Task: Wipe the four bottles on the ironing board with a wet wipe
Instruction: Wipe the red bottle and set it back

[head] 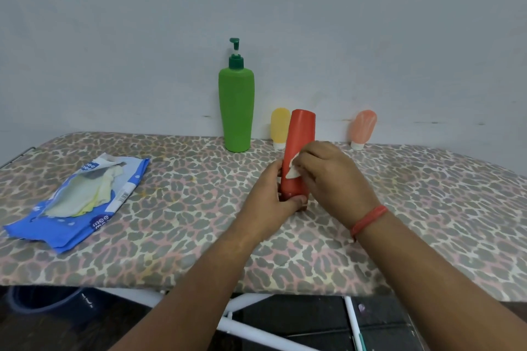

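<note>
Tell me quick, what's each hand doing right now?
Left hand: closed around the lower end of the red bottle, holding it upright.
Right hand: fingers pinched on a white wet wipe, pressing it against the red bottle.

The right hand (328,171) covers most of the wipe (292,172); the left hand (273,194) hides the red bottle's (301,134) cap.

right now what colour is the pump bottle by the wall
Green, with a darker green pump bottle top; clearest in the head view.

leopard-print ironing board (171,208); green (236,105), yellow (279,125), red (299,145), peach bottles (363,127).
</note>
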